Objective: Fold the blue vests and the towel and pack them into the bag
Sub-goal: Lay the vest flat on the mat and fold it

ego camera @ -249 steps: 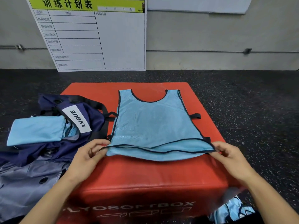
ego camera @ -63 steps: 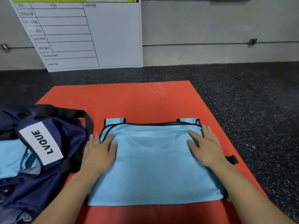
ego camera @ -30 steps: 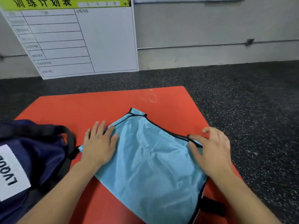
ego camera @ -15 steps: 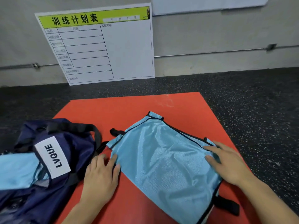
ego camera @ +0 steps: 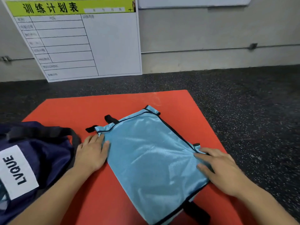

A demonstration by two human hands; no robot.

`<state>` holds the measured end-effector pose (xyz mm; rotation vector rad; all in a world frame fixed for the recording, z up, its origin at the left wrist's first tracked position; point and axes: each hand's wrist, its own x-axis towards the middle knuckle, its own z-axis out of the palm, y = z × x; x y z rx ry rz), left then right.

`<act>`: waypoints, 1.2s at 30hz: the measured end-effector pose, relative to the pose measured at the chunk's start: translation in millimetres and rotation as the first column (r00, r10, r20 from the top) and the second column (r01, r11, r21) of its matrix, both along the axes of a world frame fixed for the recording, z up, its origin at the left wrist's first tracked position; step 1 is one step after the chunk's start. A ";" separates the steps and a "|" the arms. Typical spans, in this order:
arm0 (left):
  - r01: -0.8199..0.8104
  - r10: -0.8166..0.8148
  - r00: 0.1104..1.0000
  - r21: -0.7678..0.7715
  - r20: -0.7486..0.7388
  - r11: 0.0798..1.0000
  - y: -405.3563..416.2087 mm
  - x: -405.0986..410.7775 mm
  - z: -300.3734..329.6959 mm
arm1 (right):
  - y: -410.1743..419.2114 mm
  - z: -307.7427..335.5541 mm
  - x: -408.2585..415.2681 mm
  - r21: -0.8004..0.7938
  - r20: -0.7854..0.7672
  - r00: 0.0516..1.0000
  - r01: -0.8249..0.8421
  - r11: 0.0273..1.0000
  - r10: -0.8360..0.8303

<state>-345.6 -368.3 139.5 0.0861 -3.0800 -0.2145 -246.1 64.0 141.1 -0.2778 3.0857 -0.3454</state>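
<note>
The navy bag (ego camera: 37, 153) at the left edge of the red mat (ego camera: 113, 104) wears a white label reading "LVQUE", and the whiteboard (ego camera: 78, 38) against the wall is headed "训练计划表". The folded blue vest (ego camera: 151, 158) lies skewed mid-mat between both hands. The left hand (ego camera: 91, 154) lies flat at its left edge, and the right hand (ego camera: 219, 169) presses flat on its right corner, fingers straight.

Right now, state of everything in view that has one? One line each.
blue vest: folded, lying flat and skewed on the red mat, not in the bag
navy bag: on the mat's left edge, slumped, LVQUE label up; opening not visible
left hand: flat, fingers straight, touching the vest's left edge
right hand: fingers loosely bent, resting on the vest's right edge
whiteboard: leaning against the wall, grid cells blank
</note>
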 end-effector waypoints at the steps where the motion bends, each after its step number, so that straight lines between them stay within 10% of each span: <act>1: 0.003 -0.004 1.000 0.010 0.011 1.000 2.2 -14.2 1.5 | -1.4 6.5 4.7 0.037 0.002 1.000 -0.019 0.999 0.019; 10: 0.107 -0.108 0.989 0.020 0.096 0.994 31.4 -111.0 -1.6 | -30.0 47.4 15.9 -0.445 0.382 0.850 -0.175 0.879 0.362; 17: 0.301 -0.299 0.952 0.036 -0.058 0.953 69.0 -30.9 -16.5 | -80.9 12.6 -13.9 -0.209 -0.272 0.961 -0.115 0.971 0.055; 23: 0.393 -0.390 0.919 0.071 -0.046 0.917 58.5 48.4 -45.6 | -184.8 -38.3 -6.2 -0.023 -0.166 0.968 -0.195 0.981 0.189; 30: 0.464 -0.464 0.883 0.018 0.077 0.886 6.6 95.1 -35.2 | -121.3 -36.2 7.7 0.023 -0.075 0.997 -0.031 0.999 0.032; 36: 0.556 -0.564 0.818 0.099 0.113 0.825 -21.3 139.6 -22.8 | -89.1 -17.1 59.2 0.018 0.037 0.962 -0.270 0.963 0.269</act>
